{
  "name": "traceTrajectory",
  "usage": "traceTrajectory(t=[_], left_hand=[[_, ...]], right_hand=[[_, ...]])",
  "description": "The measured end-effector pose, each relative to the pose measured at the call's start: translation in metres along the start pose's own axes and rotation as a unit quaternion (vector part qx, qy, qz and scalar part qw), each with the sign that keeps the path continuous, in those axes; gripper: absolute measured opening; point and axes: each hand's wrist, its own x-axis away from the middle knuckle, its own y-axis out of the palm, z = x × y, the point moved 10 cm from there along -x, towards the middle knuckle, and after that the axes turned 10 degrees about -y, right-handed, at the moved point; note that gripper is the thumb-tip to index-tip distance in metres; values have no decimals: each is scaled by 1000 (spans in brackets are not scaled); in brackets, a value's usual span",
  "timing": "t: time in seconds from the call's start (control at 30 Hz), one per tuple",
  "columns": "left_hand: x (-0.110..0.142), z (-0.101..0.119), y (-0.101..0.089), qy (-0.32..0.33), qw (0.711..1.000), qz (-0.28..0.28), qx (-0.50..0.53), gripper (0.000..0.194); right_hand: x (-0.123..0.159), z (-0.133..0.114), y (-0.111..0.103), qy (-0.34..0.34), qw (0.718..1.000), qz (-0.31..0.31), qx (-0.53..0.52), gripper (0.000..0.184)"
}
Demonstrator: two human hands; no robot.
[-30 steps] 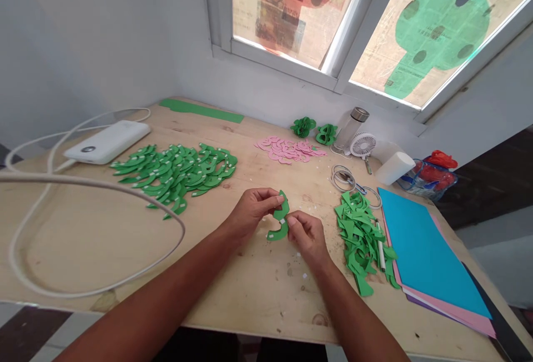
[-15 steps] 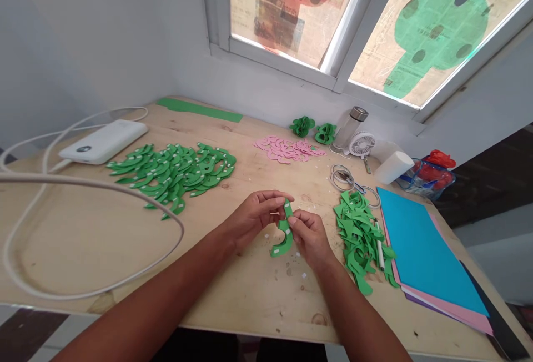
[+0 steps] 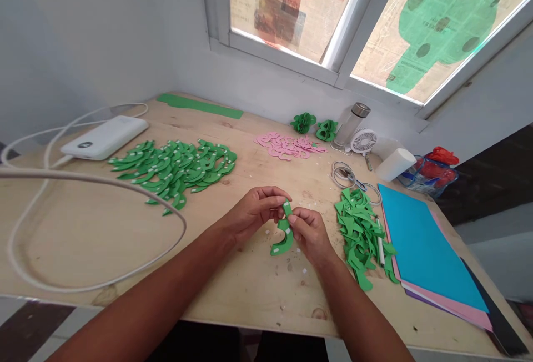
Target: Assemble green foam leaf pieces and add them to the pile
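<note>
Between both hands is a curved green foam piece (image 3: 282,247) with small white squares stuck on it, held just above the wooden table (image 3: 233,301). My left hand (image 3: 261,210) pinches its upper end between thumb and fingers. Closed on its middle from the right side is my right hand (image 3: 310,232). Whether it is one piece or two meeting at the fingers, I cannot tell. Left of the hands lies a heap of similar green curved pieces (image 3: 170,170) bearing white squares. On the right is a pile of green offcuts (image 3: 358,229) with a white pen (image 3: 380,245) on it.
Blue sheets (image 3: 428,245) lie at the right over pink ones. Pink cutouts (image 3: 287,146), green paper balls (image 3: 303,122), a bottle (image 3: 352,123) and a small fan (image 3: 363,141) stand toward the back. A white power bank (image 3: 106,137) and its looping cable (image 3: 100,284) occupy the left.
Both hands keep their grip on the green piece, with barely any movement. The whole view has shifted slightly.
</note>
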Motion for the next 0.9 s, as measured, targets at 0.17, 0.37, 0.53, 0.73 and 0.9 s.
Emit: traceTrajectory(t=[0.17,0.37,0.53,0.73,0.9], left_hand=[[1,1,3,9,1000,4,-26,15],[1,2,1,17,998,18,-53,16],[0,3,-1,23,997,32,-60,16],[-2,2,-4,15,997,39,-72,22],[-3,2,-7,11,986,65,-152,26]], right_hand=[[-2,-1,-1,-14,1000,7,-3,25],[-3,-1,-5,-8,999,22,32,28],[-2,-2,-6,-16,999,30,38,26],[-3,-1,-13,-19,996,49,71,29],[-4,-3,-16,-27,993,59,94,29]])
